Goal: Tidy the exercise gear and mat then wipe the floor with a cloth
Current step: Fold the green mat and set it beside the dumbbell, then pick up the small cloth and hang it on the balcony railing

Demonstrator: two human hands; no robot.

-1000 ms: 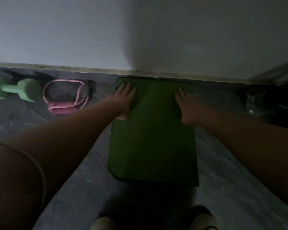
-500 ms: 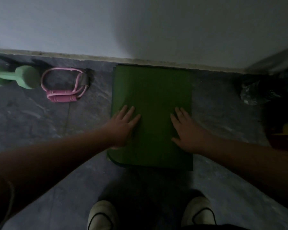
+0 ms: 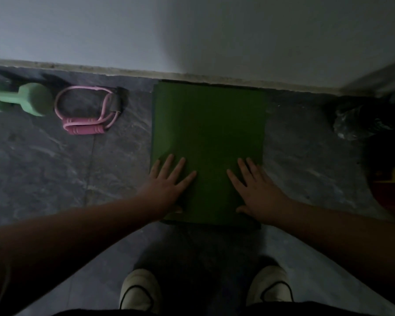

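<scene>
On the folded green mat (image 3: 209, 142), left hand (image 3: 167, 188) and right hand (image 3: 258, 192) press flat, fingers (image 3: 180, 165) straight, gripping nothing.

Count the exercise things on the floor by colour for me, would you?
Green: 2, the folded mat under both flat hands, and the pale green dumbbell by the wall.
Pink: 1, the resistance band beside the dumbbell.
Total: 3. The dark bundle at the far right is too dim to identify, so it is left out.
</scene>
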